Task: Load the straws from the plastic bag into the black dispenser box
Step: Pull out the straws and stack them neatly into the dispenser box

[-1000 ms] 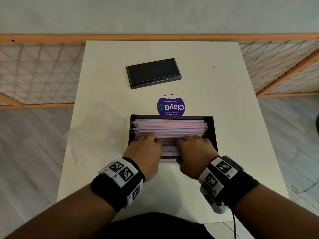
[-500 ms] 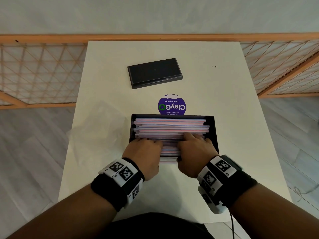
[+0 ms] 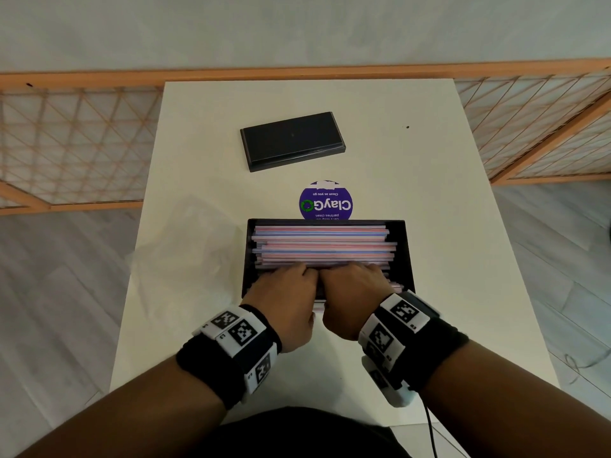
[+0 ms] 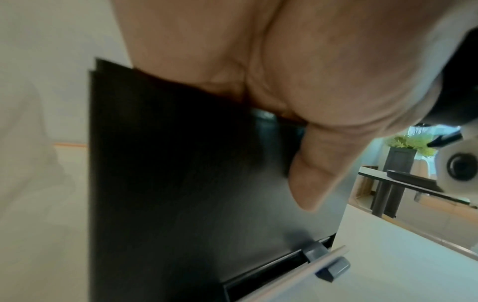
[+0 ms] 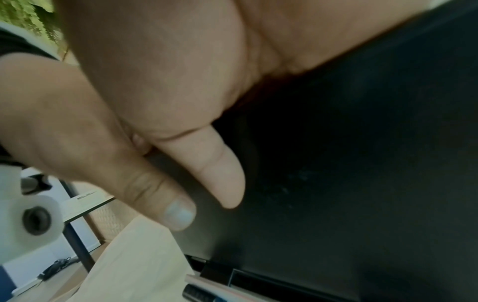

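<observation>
We have both hands at the near edge of the one black dispenser box [image 3: 407,256], which sits open-topped near the middle of the white tabletop [image 3: 429,200]. Our left hand [image 3: 287,292] and right hand [image 3: 351,292] lie side by side, touching, fingers reaching over the near wall onto the straws [image 3: 322,243]; the fingertips are hidden among the straws, so we cannot tell whether they press flat or pinch any. From the wrist views each thumb lies straight against the box's dark front face [image 4: 181,173], the left thumb [image 4: 314,175] and the right thumb [image 5: 220,173]. The straws, pink, blue and white, lie lengthwise in a heap too dense to count, filling the box; one straw [image 4: 297,273] shows at the slot along the bottom front. One clear plastic bag [image 3: 185,252] lies crumpled, just left of the box. Farther back lie one black lid [image 3: 292,140] and one round purple sticker [image 3: 325,201], partly hidden by the box's far wall.
</observation>
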`<state>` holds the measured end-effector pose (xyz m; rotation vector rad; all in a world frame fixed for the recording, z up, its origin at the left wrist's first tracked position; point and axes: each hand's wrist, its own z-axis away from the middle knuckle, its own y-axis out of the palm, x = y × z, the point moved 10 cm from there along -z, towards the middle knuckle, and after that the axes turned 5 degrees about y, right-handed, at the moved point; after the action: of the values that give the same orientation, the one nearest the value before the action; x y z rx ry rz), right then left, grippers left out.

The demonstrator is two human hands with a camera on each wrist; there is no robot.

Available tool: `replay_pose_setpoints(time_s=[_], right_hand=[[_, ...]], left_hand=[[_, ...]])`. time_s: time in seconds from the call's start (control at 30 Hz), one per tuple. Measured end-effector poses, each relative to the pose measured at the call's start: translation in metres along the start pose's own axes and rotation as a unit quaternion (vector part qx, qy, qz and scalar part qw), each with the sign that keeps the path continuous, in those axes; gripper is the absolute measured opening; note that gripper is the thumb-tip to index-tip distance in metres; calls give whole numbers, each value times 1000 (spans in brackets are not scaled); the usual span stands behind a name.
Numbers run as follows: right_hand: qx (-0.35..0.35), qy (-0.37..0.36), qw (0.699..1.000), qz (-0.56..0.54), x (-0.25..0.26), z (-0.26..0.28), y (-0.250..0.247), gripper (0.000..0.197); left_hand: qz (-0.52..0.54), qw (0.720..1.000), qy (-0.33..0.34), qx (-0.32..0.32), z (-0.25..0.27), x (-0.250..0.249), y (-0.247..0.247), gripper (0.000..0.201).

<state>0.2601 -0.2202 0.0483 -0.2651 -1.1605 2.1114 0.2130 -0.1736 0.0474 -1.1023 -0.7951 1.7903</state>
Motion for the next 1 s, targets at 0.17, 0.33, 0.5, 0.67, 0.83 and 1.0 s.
replay_pose_setpoints(time_s=[0.17,0.33,0.5,0.67,0.83,1.0], right_hand=[[12,6,1000,-7,-3,-1,3,33],[5,25,999,22,-10,1,0,34],[-30,44,999,0,-26,5,-2,33],[-19,46,998,50,-28,6,5,32],[-23,51,997,47,-30,5,4,31],[-32,54,997,38,-29,6,2,35]], left_hand=[[9,1000,-3,-8,0,3,-3,38],[-37,999,-11,-7,4,6,-2,33],[-81,996,-35,6,7,12,-1,31],[-95,995,-35,-2,9,9,-4,31],[-87,995,-38,8,7,11,-2,30],[-84,996,-35,18,4,10,-1,35]])
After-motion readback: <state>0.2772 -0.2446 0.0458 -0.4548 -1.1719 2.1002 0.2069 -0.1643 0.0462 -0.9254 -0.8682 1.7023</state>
